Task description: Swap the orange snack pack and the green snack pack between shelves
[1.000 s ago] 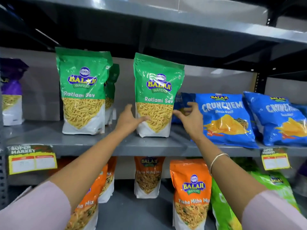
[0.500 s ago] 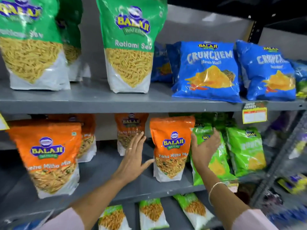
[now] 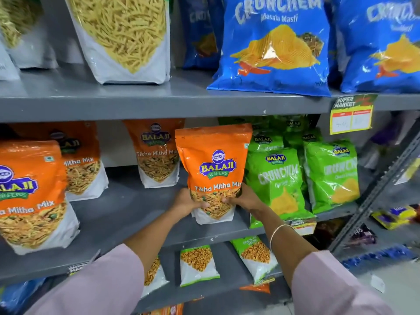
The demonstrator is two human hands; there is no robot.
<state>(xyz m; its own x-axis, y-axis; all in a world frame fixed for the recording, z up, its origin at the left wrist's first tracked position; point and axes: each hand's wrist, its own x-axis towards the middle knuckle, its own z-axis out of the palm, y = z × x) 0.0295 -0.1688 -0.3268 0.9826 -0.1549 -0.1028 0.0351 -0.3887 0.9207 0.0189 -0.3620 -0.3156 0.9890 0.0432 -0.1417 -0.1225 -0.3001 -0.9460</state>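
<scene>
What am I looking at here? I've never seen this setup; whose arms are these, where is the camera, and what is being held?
There is no machine: these are a person's bare arms, filmed by one wide-angle camera worn on their head, looking forward and down at shop shelves. The left hand and right hand grip the lower part of an orange snack pack at the middle shelf, one on each side. More orange packs stand to its left, light green chip bags to its right. On the shelf above stand a pack of yellow sev, top cut off by the frame, and blue chip bags.

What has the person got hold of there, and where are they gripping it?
The orange snack pack, gripped by both hands at its lower sides: left hand, right hand.
</scene>
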